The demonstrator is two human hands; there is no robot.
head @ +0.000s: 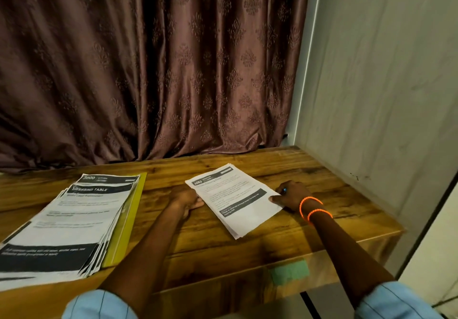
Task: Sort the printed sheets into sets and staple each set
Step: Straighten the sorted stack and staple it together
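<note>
A small set of printed sheets [235,198] lies at an angle on the wooden table [322,170], right of centre. My left hand [187,198] touches its left edge with the fingers curled against the paper. My right hand [291,194] rests on its right edge, thumb pressing the top sheet, and a small blue-tipped object [284,190] shows between the fingers. A large fanned stack of printed sheets [69,222] lies at the left, its top page headed "DRESSING TABLE". No stapler is in view.
A yellow folder [128,219] lies under the big stack, its edge showing on the right side. A brown patterned curtain [148,71] hangs behind the table. A pale wall [384,83] borders the table's right side. Green tape [290,271] sticks to the front edge.
</note>
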